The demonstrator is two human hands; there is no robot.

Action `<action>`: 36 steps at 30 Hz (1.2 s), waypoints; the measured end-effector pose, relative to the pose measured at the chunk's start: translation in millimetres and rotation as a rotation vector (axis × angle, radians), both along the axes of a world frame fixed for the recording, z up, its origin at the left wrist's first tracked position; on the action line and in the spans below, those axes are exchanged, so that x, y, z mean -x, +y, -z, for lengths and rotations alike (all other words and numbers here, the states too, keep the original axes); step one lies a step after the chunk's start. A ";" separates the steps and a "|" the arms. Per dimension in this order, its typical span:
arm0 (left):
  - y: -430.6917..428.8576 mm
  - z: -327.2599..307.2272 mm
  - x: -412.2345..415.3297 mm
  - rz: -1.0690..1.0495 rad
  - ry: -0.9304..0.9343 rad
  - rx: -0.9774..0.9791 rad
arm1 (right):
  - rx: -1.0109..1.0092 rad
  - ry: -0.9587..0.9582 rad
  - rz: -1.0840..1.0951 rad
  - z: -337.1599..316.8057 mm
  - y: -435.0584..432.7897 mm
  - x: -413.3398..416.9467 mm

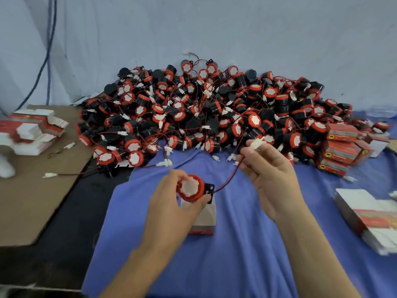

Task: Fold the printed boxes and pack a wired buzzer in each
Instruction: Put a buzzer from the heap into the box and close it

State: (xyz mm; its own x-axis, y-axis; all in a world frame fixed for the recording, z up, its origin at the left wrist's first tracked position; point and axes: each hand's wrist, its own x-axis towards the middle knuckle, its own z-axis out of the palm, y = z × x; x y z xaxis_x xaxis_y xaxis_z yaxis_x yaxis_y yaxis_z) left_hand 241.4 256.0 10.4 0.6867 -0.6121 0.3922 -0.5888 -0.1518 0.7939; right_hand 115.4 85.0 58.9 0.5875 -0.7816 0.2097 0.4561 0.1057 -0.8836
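Buzzer, round black plastic body with red cap and white centre (190,188): gripped in my left hand (171,207), fingers (175,175) curled round the cap, thumb under its edge. It sits right at the top of the small upright printed cardboard box (204,220), which stands on the blue cloth (236,265). My hand hides the mouth, so I cannot tell whether the body has entered. Right hand (272,175), raised to the right, pinches the white plastic plug (256,144) between thumb and fingertip. Thin red-and-black wire (231,176) runs in a slack curve from the plug down to the buzzer.

Risks, as I judge them:
- Nothing holds the box itself; an off-centre push could tip it.
- The black mounting tab (209,188) sticks out sideways and may catch the rim.
- The wire must go in with the body. Left trailing, it would get pinched by a flap or keep the flap from closing.
- The plug hangs just in front of the heap and could snag a neighbour's lead.

Around:
- Big heap of loose buzzers with tangled leads (214,104) behind, against the pale sheet (214,29). Its front edge crowds the right hand.
- Packed red boxes (341,147) piled at the heap's right end.
- Stack of flat unfolded boxes (369,220) beside my right arm.
- Another stack (34,132) far left on a brown cardboard sheet (32,201), with a stray lead (64,174) lying on it.
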 end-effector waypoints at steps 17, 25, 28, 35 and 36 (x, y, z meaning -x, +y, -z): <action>5.1 74.5 9.5 -0.177 -0.803 -0.418 | 0.920 0.740 0.026 44.3 48.5 -26.5; 2.4 89.6 17.4 -0.162 -0.601 -0.360 | 1.071 0.973 -0.140 51.9 67.3 -51.9; 4.0 94.3 12.3 -0.075 -0.452 -0.249 | 1.059 0.967 -0.169 57.9 70.4 -57.9; 7.4 102.7 -0.1 0.039 -0.160 -0.033 | 1.152 1.089 -0.233 67.1 72.3 -59.6; 7.5 108.1 -3.0 0.068 -0.163 -0.042 | 1.156 1.106 -0.245 67.6 71.3 -59.9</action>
